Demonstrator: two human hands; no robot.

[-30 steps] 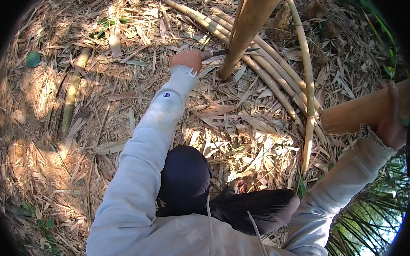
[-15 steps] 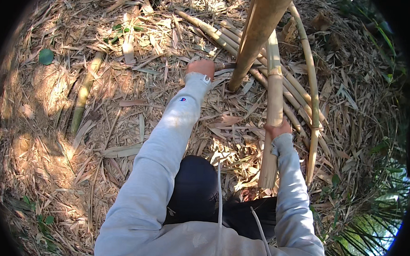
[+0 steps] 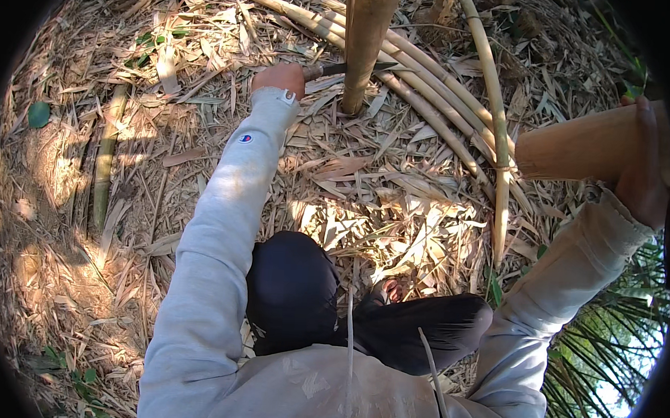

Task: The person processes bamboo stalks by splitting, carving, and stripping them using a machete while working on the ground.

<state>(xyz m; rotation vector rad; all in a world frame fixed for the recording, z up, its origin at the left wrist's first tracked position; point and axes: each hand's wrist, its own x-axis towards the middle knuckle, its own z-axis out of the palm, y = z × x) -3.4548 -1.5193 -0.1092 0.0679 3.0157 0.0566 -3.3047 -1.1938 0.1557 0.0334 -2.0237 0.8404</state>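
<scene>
My left hand is closed round the handle of a knife, held out low ahead of me. Its dark blade meets an upright bamboo pole, and the tip shows on the pole's far right side; whether it is cut into the pole or just behind it I cannot tell. Raised at the right edge, my right hand grips a short, thick bamboo piece. That piece lies nearly level, its near end pointing left toward the pole, well apart from the knife.
Several bamboo poles lie in a bundle beyond the upright pole, with a longer thin pole across them. Another bamboo length lies at left. Dry leaves cover the ground. Green fronds stand at lower right.
My right hand has swung the bamboo piece up and out to the right, from upright near my knee to nearly level. The knife stays at the pole; the view has shifted.
</scene>
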